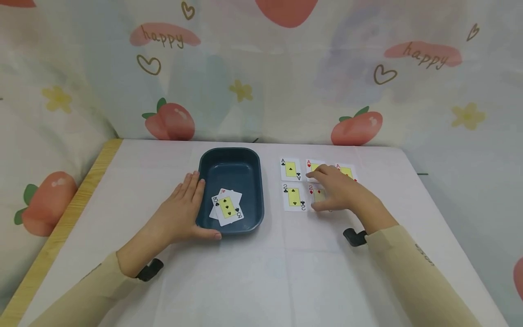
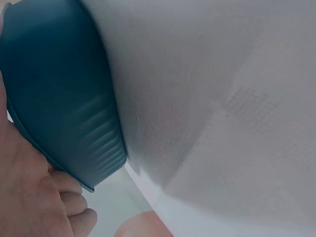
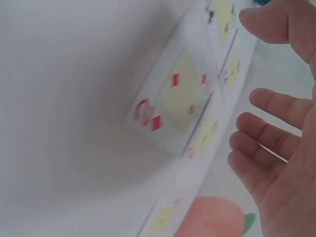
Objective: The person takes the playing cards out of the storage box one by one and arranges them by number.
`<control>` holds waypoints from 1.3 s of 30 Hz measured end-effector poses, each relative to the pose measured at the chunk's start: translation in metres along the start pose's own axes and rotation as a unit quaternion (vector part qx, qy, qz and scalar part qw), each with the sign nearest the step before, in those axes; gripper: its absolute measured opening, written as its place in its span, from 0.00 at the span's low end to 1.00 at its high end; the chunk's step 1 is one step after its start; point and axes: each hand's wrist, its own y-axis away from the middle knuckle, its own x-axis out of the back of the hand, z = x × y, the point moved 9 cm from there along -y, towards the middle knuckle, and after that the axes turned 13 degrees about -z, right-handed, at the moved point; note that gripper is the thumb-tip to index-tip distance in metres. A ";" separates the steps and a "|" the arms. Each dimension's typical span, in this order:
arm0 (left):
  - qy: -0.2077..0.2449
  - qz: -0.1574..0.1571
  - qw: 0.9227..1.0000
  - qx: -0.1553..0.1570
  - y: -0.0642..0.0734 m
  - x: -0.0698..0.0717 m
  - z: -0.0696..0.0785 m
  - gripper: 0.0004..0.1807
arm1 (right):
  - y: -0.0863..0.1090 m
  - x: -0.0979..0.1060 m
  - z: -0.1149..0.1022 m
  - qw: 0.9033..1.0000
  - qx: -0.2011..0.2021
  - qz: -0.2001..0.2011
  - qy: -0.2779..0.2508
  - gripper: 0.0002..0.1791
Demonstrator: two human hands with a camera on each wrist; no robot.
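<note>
My left hand (image 1: 181,213) lies against the near-left corner of a dark blue tray (image 1: 261,190). Its fingers are straight along the left side, and the thumb stretches along the front. Inside the tray, a black three playing card (image 1: 227,209) overlaps a red-marked card (image 1: 237,196). Over the cards on the right, my right hand (image 1: 345,188) hovers with thumb and fingers spread apart. Beneath it is a two of diamonds (image 1: 318,194), partly covered in the head view; this card (image 3: 182,98) looks blurred in the right wrist view, apart from the fingers (image 3: 271,138).
An ace of clubs (image 1: 290,170) and a two of clubs (image 1: 294,197) lie at the left of the card rows. Two red aces are in the back row, one a partly hidden ace (image 1: 313,166), the other an ace (image 1: 347,170) farther right. White cloth (image 1: 245,281) covers the table.
</note>
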 end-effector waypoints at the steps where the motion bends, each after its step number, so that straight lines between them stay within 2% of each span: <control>1: 0.001 -0.001 1.000 0.000 0.000 0.000 0.000 0.82 | 0.000 0.002 -0.005 1.000 0.004 0.000 -0.003 0.44; 7: 0.001 -0.003 1.000 0.004 0.000 -0.002 -0.001 0.82 | -0.006 0.020 -0.045 0.999 0.040 0.018 -0.003 0.46; 12: 0.003 -0.002 1.000 0.006 0.002 -0.001 0.000 0.81 | -0.013 0.036 -0.091 0.995 0.097 0.033 0.004 0.47; 17: 0.007 -0.005 1.000 0.005 0.002 -0.002 0.000 0.81 | -0.022 0.039 -0.137 0.989 0.145 0.030 0.026 0.47; 21: 0.003 -0.003 1.000 0.003 0.001 -0.002 -0.001 0.81 | -0.032 0.036 -0.164 0.983 0.175 0.023 0.046 0.47; 28: -0.011 0.003 1.000 0.000 -0.001 0.000 -0.001 0.81 | -0.049 0.025 -0.191 0.977 0.197 -0.005 0.079 0.46; 39: -0.011 0.008 1.000 -0.006 -0.001 0.001 0.001 0.80 | -0.078 -0.015 -0.209 0.971 0.188 -0.068 0.134 0.49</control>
